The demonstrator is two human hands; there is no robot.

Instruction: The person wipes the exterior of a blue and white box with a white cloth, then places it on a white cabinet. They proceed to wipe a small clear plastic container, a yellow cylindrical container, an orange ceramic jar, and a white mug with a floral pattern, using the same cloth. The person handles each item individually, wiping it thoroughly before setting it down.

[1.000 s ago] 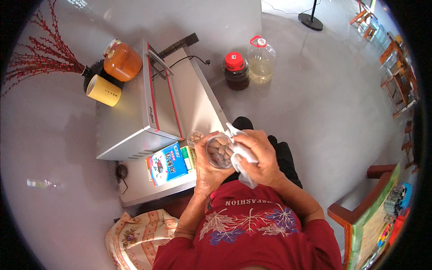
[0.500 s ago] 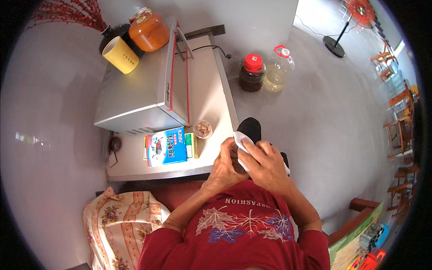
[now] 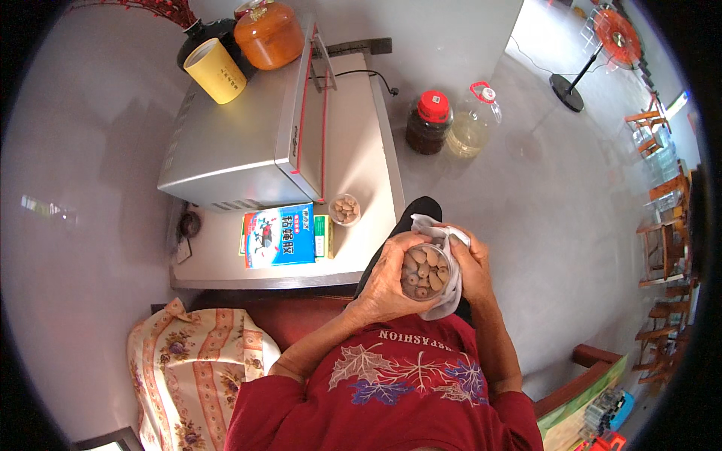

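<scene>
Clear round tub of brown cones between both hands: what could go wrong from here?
I can't tell whether the clear round tub is covered; if it is open, tipping it could spill the brown cones.
The white cloth lies between the tub and the right hand, so that grip might slip.
The tub is held beyond the white tabletop, so a drop would probably miss it.

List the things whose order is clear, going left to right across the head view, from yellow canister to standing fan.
Yellow canister, blue insect-picture packet, small tub of brown pieces, left hand, held tub of brown pieces, right hand, standing fan.
</scene>
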